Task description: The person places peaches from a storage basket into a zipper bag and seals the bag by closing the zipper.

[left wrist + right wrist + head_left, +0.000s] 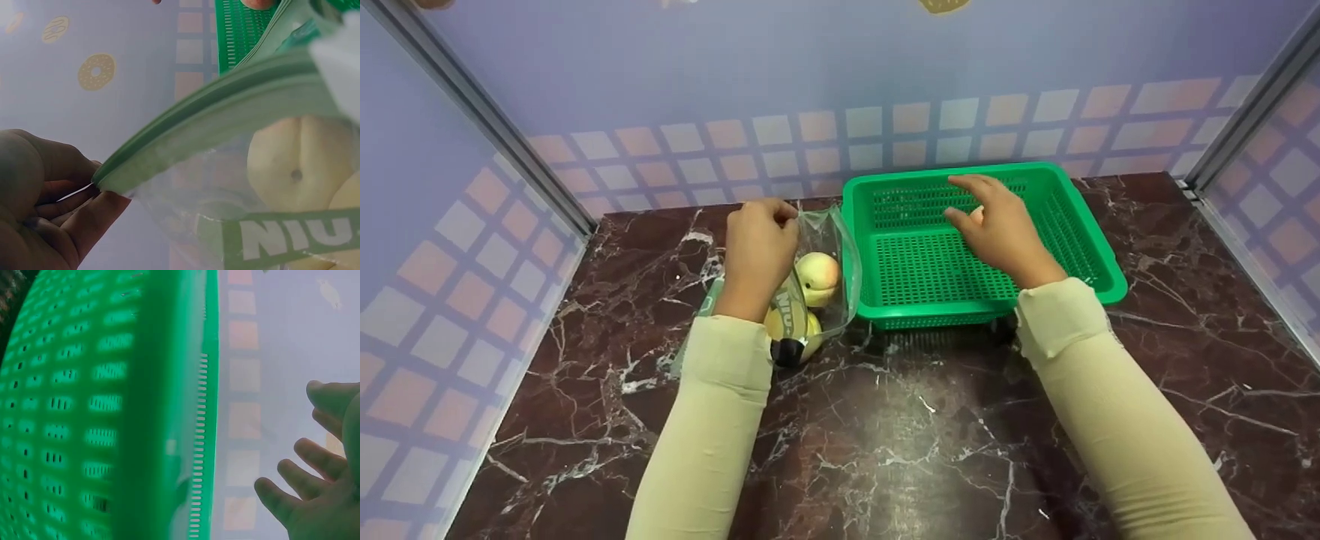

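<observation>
My left hand [757, 251] pinches the zip edge of a clear plastic bag [163, 185] with green lettering and a green seal. Its mouth gapes in the left wrist view. Inside the bag are pale yellow peaches [817, 271], one with a pink blush; lower ones are partly hidden by the print. Over the green plastic basket [930, 309] hovers my right hand [1001, 232], thumb and fingers apart. In the right wrist view its fingers [275, 498] are spread. A small peach-coloured patch [976, 216] shows beside the thumb; what it is, I cannot tell.
The basket stands right of the bag on a dark red marbled tabletop [885, 450], near the tiled-pattern back wall [810, 142]. Side panels [420, 300] close in the left and right. A dark band lies near each wrist.
</observation>
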`<action>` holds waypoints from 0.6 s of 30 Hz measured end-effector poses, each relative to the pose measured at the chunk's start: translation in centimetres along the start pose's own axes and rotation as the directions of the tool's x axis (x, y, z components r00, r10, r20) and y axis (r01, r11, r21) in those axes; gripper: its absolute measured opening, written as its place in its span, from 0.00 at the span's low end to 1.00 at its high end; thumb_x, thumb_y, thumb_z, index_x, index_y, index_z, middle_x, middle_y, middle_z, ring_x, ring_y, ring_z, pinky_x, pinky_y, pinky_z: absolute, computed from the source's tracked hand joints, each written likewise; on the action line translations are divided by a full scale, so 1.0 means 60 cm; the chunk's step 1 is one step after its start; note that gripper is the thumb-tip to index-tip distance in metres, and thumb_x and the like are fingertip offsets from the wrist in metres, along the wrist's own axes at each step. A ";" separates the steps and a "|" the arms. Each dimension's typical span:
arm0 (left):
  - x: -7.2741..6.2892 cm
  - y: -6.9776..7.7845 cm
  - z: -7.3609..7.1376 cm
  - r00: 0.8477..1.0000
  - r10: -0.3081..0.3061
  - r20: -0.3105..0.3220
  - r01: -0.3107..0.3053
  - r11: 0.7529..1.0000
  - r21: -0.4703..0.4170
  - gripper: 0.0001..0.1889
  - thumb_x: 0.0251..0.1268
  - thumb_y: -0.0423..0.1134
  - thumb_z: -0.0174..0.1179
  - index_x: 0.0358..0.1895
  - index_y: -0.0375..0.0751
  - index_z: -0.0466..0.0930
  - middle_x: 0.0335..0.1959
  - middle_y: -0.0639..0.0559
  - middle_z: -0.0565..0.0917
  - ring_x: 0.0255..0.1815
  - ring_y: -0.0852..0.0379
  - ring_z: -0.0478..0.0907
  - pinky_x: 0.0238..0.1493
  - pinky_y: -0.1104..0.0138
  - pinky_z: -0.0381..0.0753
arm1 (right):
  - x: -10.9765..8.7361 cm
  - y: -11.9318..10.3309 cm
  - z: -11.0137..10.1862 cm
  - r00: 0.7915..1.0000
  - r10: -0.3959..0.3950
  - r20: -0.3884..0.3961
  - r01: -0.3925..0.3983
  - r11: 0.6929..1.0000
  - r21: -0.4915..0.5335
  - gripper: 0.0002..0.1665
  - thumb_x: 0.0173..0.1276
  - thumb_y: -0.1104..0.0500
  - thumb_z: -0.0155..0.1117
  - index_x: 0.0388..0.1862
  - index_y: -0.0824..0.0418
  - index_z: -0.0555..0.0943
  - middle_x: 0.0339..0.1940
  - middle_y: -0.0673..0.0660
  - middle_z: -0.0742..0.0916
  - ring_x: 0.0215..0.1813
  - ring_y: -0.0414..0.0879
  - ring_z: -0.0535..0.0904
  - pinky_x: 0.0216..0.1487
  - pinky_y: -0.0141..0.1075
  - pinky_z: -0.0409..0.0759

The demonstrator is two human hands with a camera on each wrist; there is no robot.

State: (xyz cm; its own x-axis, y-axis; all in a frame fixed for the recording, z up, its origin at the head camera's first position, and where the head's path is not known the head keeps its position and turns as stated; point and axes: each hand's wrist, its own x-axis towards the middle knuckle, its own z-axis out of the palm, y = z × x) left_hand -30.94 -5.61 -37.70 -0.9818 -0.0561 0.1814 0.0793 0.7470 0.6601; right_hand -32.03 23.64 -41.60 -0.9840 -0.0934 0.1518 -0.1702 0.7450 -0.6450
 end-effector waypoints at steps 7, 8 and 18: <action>-0.004 0.001 0.006 1.000 0.000 0.002 0.000 1.000 -0.012 0.13 0.67 0.34 0.52 0.47 0.40 0.86 0.40 0.46 0.88 0.28 0.54 0.79 0.29 0.64 0.75 | 0.009 0.011 -0.018 0.985 0.155 0.076 -0.163 0.979 0.122 0.34 0.72 0.40 0.52 0.75 0.39 0.60 0.76 0.57 0.64 0.60 0.54 0.76 0.43 0.45 0.76; -0.004 0.001 0.007 1.000 -0.001 0.002 0.001 1.000 -0.015 0.13 0.67 0.34 0.52 0.47 0.40 0.86 0.40 0.46 0.88 0.28 0.54 0.79 0.30 0.64 0.75 | 0.011 0.013 -0.021 0.982 0.168 0.083 -0.178 0.975 0.131 0.34 0.72 0.39 0.52 0.75 0.38 0.59 0.77 0.57 0.63 0.63 0.54 0.74 0.46 0.46 0.77; -0.009 -0.001 0.010 1.000 0.014 -0.017 -0.014 1.000 -0.008 0.13 0.68 0.34 0.52 0.46 0.40 0.86 0.41 0.47 0.88 0.32 0.53 0.82 0.34 0.62 0.78 | 0.024 0.036 -0.037 0.950 0.272 0.153 -0.306 0.907 0.290 0.36 0.72 0.41 0.53 0.76 0.43 0.58 0.78 0.55 0.60 0.78 0.53 0.56 0.73 0.52 0.61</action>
State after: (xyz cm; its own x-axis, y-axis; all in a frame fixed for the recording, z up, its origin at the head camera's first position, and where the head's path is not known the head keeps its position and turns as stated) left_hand -30.53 -5.25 -38.26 -0.9774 -0.0570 0.2034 0.0947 0.7423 0.6633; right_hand -33.71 26.58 -41.14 -0.9892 0.0123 -0.1460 0.1316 0.5122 -0.8488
